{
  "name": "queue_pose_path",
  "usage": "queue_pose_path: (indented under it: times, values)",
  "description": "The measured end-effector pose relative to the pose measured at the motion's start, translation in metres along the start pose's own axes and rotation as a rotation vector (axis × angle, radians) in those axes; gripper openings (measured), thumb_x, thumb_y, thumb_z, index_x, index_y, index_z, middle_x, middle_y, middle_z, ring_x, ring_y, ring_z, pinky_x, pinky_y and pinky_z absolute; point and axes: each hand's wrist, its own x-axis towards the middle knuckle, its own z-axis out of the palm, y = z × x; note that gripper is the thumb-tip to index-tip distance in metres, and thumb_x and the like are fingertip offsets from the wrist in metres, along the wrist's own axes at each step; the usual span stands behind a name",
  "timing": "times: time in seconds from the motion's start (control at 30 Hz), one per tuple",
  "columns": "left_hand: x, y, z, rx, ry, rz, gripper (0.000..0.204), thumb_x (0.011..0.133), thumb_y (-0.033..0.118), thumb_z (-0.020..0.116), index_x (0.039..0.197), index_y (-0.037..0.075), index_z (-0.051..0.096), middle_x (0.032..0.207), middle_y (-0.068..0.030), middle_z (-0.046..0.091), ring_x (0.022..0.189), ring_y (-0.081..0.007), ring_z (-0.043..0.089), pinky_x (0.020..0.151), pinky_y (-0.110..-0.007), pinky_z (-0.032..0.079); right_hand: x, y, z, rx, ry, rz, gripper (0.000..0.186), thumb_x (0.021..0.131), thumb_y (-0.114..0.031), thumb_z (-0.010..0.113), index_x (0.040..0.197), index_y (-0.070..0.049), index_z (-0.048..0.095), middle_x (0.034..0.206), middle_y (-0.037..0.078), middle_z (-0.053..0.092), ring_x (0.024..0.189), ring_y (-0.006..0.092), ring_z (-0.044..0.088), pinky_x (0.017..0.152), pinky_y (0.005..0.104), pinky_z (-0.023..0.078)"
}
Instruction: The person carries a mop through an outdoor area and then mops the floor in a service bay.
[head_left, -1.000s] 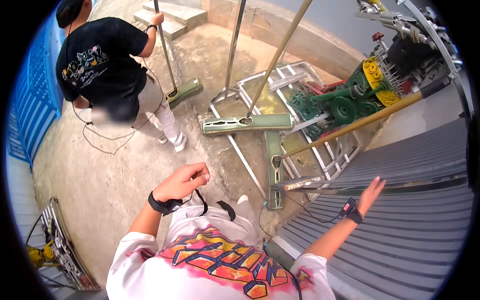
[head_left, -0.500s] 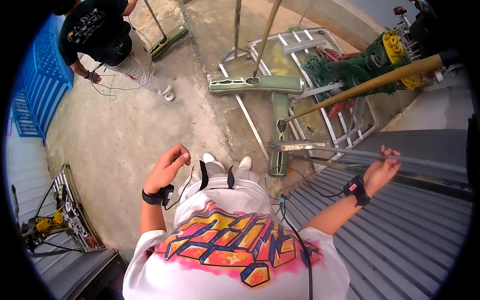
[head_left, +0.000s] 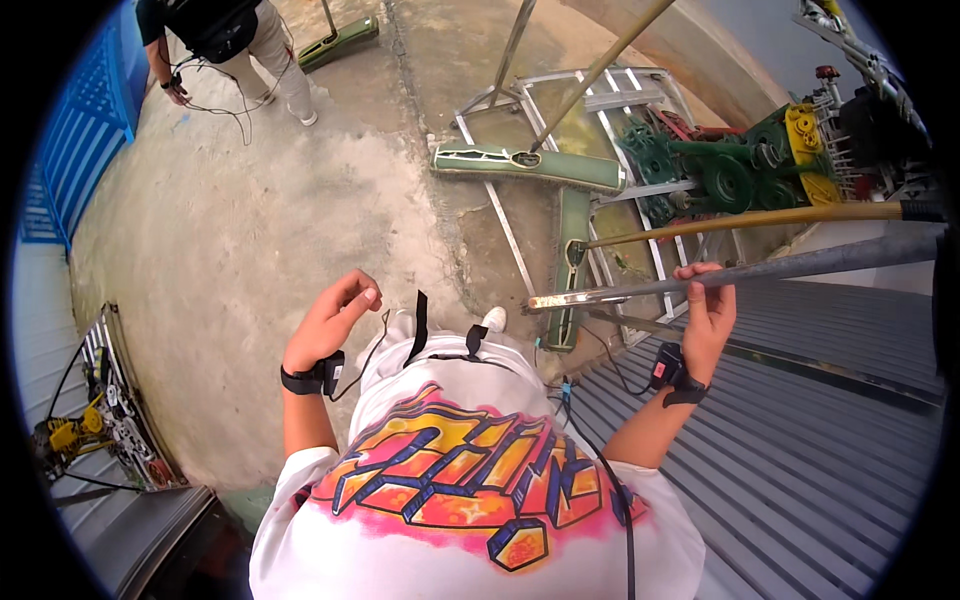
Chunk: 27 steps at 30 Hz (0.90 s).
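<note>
a head-worn fisheye view looks steeply down, close above the shirt (head_left: 470, 500), farther from the floor (head_left: 220, 270).

Concrete floor (head_left: 250, 300) bears a broom (head_left: 345, 42) and, seemingly, a metal frame (head_left: 645, 191).

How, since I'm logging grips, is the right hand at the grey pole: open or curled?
Curled: the right hand shows fingertips beyond the grey pole, thumb on the near side. How firmly, I cannot tell.

Black wrist straps (head_left: 298, 382), a black cable (head_left: 628, 530) and a white T-shirt (head_left: 440, 548) with a pink-and-orange print (head_left: 478, 478) are worn.
</note>
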Motion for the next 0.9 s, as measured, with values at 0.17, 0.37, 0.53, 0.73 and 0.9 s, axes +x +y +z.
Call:
queue_pose_path:
  times: [0.17, 0.37, 0.53, 0.73, 0.9]
  values:
    - [-0.046, -0.036, -0.120, -0.073, 0.239, 0.006, 0.016, 0.108, 0.019, 0.057, 0.105, 0.004, 0.059, 0.094, -0.0022, 0.064, 0.093, -0.0126, 0.061, 0.085, -0.030, 0.048, 0.040, 0.034, 0.108, 0.052, 0.150, 0.040, 0.016, 0.107, -0.008, 0.061, 0.121, -0.001, 0.059, 0.110, 0.010, 0.067, 0.104, 0.0204, 0.067, 0.104, 0.0376, 0.052]
    - [-0.099, -0.067, -0.244, -0.076, 0.501, -0.050, 0.015, 0.108, 0.020, 0.056, 0.111, 0.005, 0.057, 0.092, -0.0024, 0.066, 0.090, -0.0125, 0.063, 0.078, -0.029, 0.047, 0.083, 0.051, 0.274, -0.037, 0.067, 0.094, 0.017, 0.105, -0.003, 0.063, 0.120, 0.002, 0.057, 0.110, 0.010, 0.067, 0.105, 0.0192, 0.069, 0.101, 0.0362, 0.057]
    - [-0.098, -0.108, -0.333, -0.222, 0.641, -0.102, 0.013, 0.108, 0.020, 0.056, 0.110, 0.007, 0.057, 0.092, -0.0022, 0.066, 0.089, -0.0125, 0.063, 0.079, -0.030, 0.047, 0.122, 0.082, 0.456, -0.081, -0.157, -0.005, 0.021, 0.103, 0.001, 0.062, 0.119, -0.005, 0.049, 0.102, 0.007, 0.061, 0.095, 0.0171, 0.065, 0.092, 0.0347, 0.055]
    - [-0.046, -0.123, -0.474, -0.210, 0.682, -0.209, 0.017, 0.109, 0.024, 0.055, 0.113, 0.007, 0.059, 0.096, -0.0014, 0.067, 0.093, -0.0121, 0.064, 0.081, -0.030, 0.047, 0.208, 0.111, 0.686, 0.396, -0.202, 0.311, 0.018, 0.111, -0.024, 0.056, 0.114, -0.007, 0.050, 0.084, 0.001, 0.047, 0.073, 0.0125, 0.045, 0.074, 0.0316, 0.043]
    - [0.007, -0.091, -0.620, -0.232, 0.769, -0.237, 0.019, 0.110, 0.024, 0.053, 0.112, 0.007, 0.060, 0.096, -0.0023, 0.067, 0.093, -0.0131, 0.065, 0.081, -0.030, 0.047, 0.307, 0.169, 0.847, 0.472, -0.338, 0.496, 0.053, 0.108, -0.053, 0.055, 0.078, -0.010, 0.046, 0.071, -0.002, 0.035, 0.070, 0.0127, 0.039, 0.072, 0.0317, 0.038]
